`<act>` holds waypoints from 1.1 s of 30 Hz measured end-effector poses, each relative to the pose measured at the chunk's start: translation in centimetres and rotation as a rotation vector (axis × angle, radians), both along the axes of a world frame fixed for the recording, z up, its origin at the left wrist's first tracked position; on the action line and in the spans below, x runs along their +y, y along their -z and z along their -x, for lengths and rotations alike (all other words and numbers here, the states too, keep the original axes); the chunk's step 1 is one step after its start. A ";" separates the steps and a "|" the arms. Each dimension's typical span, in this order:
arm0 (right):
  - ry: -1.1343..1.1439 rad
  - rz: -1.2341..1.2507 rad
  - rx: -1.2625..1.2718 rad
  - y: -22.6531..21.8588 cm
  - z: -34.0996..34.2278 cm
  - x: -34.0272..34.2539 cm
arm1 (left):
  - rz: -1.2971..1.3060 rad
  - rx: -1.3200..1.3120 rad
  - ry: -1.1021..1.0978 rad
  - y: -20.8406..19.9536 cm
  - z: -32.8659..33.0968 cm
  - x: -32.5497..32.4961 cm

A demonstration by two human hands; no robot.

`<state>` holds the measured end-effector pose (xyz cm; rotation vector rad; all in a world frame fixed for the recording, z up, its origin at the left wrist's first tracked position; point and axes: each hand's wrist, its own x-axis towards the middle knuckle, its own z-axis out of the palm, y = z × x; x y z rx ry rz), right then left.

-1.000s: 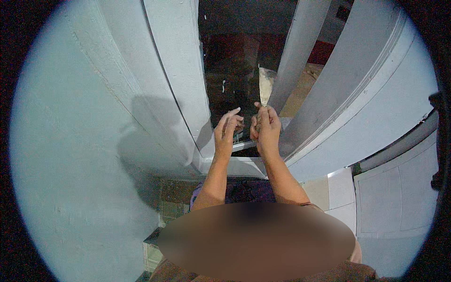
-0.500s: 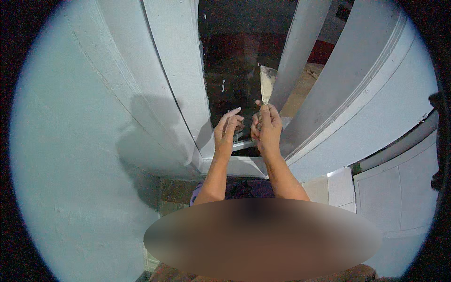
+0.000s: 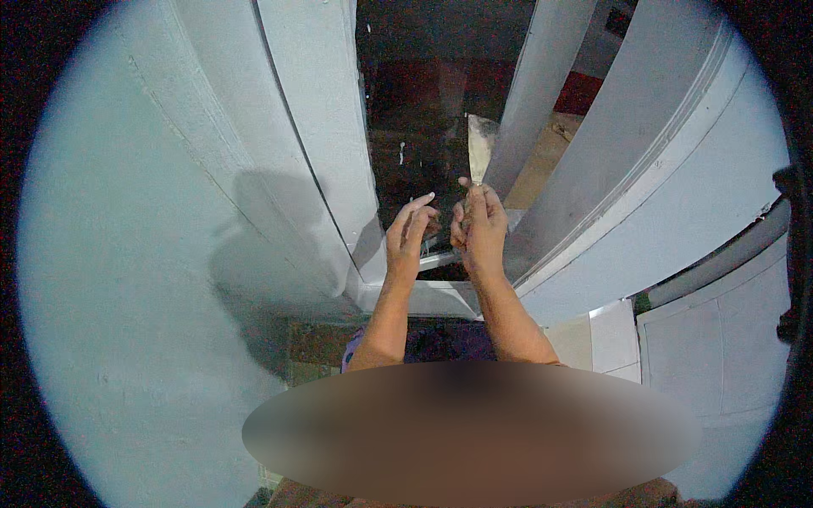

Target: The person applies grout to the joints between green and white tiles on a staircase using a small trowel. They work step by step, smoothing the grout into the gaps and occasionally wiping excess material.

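Note:
My right hand [image 3: 483,233] is closed round the handle of a putty knife [image 3: 481,151], whose broad, pale-smeared blade points up and away from me. Thumb and fingers cover most of the handle. Beside it on the left, my left hand [image 3: 411,230] hovers with loosely bent fingers, the index stretched further out than the others. A whitish smear shows on that fingertip, and I see nothing held there. Both hands are in front of a dark glass pane [image 3: 423,102] with several white specks on it. The blade's tip stands before the glass, beside the right-hand frame bar; whether it touches is unclear.
A white frame post [image 3: 326,110] rises left of the glass, and a grey-white bar [image 3: 546,93] slants up on the right. Below the hands runs a white sill [image 3: 415,298]. A pale wall [image 3: 127,279] fills the left side; a white panelled door [image 3: 720,339] stands lower right.
The putty knife and my right hand have shifted very slightly up and to the left. My left hand keeps its place and pose.

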<state>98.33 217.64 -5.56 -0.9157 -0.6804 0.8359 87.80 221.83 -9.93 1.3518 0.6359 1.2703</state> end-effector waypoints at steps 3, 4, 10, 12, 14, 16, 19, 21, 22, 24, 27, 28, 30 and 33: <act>-0.029 0.047 0.008 0.0 0.4 -0.1 | -0.004 -0.007 0.012 -0.4 0.1 -0.3; -0.061 0.087 0.017 -0.1 0.5 -0.1 | -0.008 -0.007 0.015 -0.5 0.2 -0.4; -0.032 0.045 0.021 -0.4 0.8 0.1 | 0.008 -0.020 0.047 -0.7 0.4 -0.6; -0.054 0.097 0.000 -0.4 1.0 0.1 | -0.061 -0.014 0.052 -0.5 0.4 -0.4; -0.045 0.048 0.014 -0.4 1.0 0.1 | -0.123 -0.011 0.057 -0.3 0.2 -0.4; -0.038 -0.018 0.017 -0.3 0.9 0.1 | -0.174 -0.017 0.063 0.0 0.0 -0.4; -0.032 0.029 0.006 0.0 0.7 0.2 | -0.142 -0.009 0.127 0.2 -0.1 -0.6; -0.029 0.095 -0.050 0.1 0.6 0.4 | -0.161 0.027 0.104 0.2 -0.2 -0.7; 0.001 0.015 -0.052 0.2 0.5 0.5 | -0.176 -0.009 0.113 0.1 -0.2 -0.7; 0.000 -0.013 -0.024 0.2 0.4 0.5 | -0.179 -0.073 0.132 0.1 -0.2 -0.8; -0.003 0.017 -0.029 0.2 0.3 0.4 | -0.230 -0.032 0.088 0.1 -0.4 -0.9; 0.011 0.064 -0.041 0.2 0.4 0.4 | -0.195 -0.027 0.111 0.1 -0.4 -0.8; -0.027 0.012 -0.038 0.1 0.3 0.3 | -0.121 -0.016 0.158 0.1 -0.2 -0.9; -0.007 -0.051 -0.031 -0.1 0.2 0.3 | -0.237 -0.063 0.113 0.2 -0.3 -0.8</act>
